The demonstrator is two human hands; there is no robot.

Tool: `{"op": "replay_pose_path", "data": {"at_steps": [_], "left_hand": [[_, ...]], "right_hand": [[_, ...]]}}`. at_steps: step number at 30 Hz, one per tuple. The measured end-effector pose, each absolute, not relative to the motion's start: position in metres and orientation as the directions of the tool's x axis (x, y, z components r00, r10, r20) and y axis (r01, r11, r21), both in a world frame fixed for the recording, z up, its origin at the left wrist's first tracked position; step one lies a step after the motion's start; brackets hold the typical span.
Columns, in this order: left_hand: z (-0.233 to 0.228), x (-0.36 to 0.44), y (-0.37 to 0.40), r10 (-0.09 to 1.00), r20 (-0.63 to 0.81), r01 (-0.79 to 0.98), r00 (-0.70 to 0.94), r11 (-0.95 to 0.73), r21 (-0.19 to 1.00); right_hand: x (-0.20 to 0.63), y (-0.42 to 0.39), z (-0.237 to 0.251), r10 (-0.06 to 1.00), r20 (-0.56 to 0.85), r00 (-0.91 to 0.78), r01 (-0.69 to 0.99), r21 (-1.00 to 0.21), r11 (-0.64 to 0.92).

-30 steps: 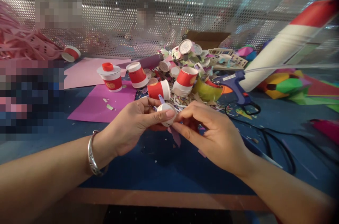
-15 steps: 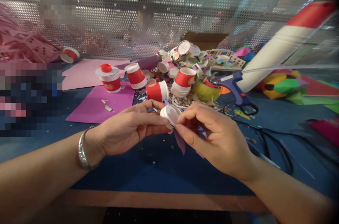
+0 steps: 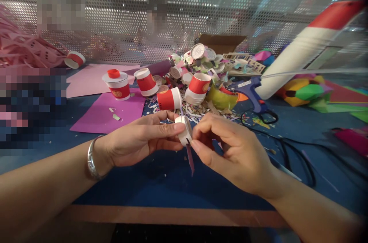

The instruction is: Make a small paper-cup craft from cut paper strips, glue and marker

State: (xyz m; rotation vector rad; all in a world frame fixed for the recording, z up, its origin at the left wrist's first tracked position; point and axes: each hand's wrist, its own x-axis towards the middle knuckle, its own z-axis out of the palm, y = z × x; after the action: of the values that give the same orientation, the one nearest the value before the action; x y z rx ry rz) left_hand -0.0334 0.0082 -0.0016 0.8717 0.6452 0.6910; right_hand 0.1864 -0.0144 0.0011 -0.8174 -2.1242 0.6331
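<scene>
My left hand grips a small white paper cup, held on its side above the blue table. A narrow purple paper strip hangs down from the cup. My right hand pinches the strip with thumb and forefinger right at the cup's lower edge. A silver bracelet sits on my left wrist. Both hands hover just in front of a heap of cut paper scraps.
Several red-and-white paper cups and scraps lie behind my hands. A purple sheet is at the left, a blue glue gun with its black cable at the right. Folded coloured paper sits far right. A perforated metal screen closes the back.
The cup has turned in my fingers so its rim faces more sideways. The purple strip now hangs straighter below it, and my right fingers have shifted down onto the strip.
</scene>
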Motion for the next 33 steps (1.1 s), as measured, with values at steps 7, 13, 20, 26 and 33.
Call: {"op": "replay_pose_path", "data": {"at_steps": [7, 13, 20, 26, 33], "left_hand": [[-0.0053, -0.0301, 0.0085, 0.728, -0.264, -0.205, 0.633, 0.486, 0.850], [-0.0069, -0.0311, 0.0098, 0.693, -0.275, -0.169, 0.667, 0.500, 0.849], [-0.0073, -0.0311, 0.0084, 0.695, -0.295, -0.194, 0.655, 0.532, 0.824], [-0.0068, -0.0291, 0.0067, 0.696, -0.302, -0.216, 0.652, 0.551, 0.806], [-0.0051, -0.0308, 0.0073, 0.729, -0.211, -0.215, 0.651, 0.444, 0.870]], "right_hand": [[0.1859, -0.0145, 0.0020, 0.696, 0.441, -0.566, 0.332, -0.651, 0.682], [0.1865, -0.0141, 0.0010, 0.676, 0.451, -0.583, 0.312, -0.643, 0.699], [0.1865, -0.0124, 0.0007, 0.659, 0.462, -0.594, 0.329, -0.608, 0.723], [0.1863, -0.0114, -0.0012, 0.656, 0.462, -0.597, 0.336, -0.598, 0.728], [0.1862, -0.0097, -0.0077, 0.613, 0.459, -0.643, 0.326, -0.560, 0.762]]}}
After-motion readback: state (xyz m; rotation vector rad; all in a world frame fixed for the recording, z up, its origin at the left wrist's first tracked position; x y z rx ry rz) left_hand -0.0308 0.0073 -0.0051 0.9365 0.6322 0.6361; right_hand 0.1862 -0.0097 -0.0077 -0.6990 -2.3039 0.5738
